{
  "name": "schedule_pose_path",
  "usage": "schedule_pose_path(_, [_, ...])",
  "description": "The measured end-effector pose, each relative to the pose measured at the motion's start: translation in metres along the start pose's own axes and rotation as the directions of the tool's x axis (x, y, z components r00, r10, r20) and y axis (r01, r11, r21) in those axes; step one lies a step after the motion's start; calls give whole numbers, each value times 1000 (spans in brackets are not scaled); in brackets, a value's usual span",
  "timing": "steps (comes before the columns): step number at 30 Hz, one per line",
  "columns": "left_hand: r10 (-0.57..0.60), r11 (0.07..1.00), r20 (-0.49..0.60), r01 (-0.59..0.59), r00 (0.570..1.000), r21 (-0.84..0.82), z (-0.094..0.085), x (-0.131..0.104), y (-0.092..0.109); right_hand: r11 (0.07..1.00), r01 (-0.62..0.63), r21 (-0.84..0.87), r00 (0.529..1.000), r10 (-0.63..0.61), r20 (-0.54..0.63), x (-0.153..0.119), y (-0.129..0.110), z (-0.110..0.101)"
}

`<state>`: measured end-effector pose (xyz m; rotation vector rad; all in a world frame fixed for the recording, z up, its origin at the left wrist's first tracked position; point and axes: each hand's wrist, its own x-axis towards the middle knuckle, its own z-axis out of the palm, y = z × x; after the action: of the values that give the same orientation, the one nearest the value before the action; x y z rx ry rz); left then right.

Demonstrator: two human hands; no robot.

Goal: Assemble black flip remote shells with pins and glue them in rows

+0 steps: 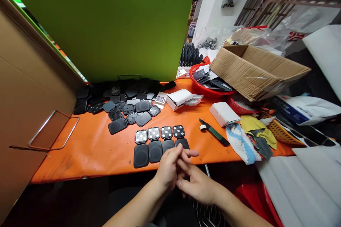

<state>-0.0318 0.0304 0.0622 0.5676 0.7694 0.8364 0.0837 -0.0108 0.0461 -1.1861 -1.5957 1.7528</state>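
Observation:
My left hand (169, 166) and my right hand (195, 181) touch in front of the table edge, fingers crossed over each other. Both are closed; anything between the fingers is hidden. Just beyond them, several hinged black pieces stand in a row on the orange table (101, 152). Their square upper parts (141, 136) show white dots, and their darker lower flaps (141, 155) point toward me. The right end of the row is partly behind my left hand.
A pile of black pieces (117, 126) lies at the back left. White boxes (223, 112), a green-black cutter (214, 133), cloths (242, 143), a red basin (205, 90) and a cardboard box (245, 74) are to the right. Green board (106, 25) rises behind; a wire stand (70, 133) is left.

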Motion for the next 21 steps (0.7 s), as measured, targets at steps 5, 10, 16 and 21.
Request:
schedule_pose_path(5, [63, 991, 43, -57, 997, -123, 0, -2, -4, 917, -70, 393, 993, 28, 111, 2, 1, 1])
schedule_pose_path(10, [150, 988, 58, -149, 987, -34, -1, -5, -8, 612, -7, 791, 982, -143, 119, -2, -3, 5])
schedule_pose_path(16, [246, 924, 66, -255, 967, 285, 2, 15, -16, 745, 25, 666, 999, -47, 15, -13, 0, -13])
schedule_pose_path(21, [223, 949, -23, -212, 974, 234, -13, 50, -33, 898, -133, -420, 748, -187, -637, -11, 22, -105])
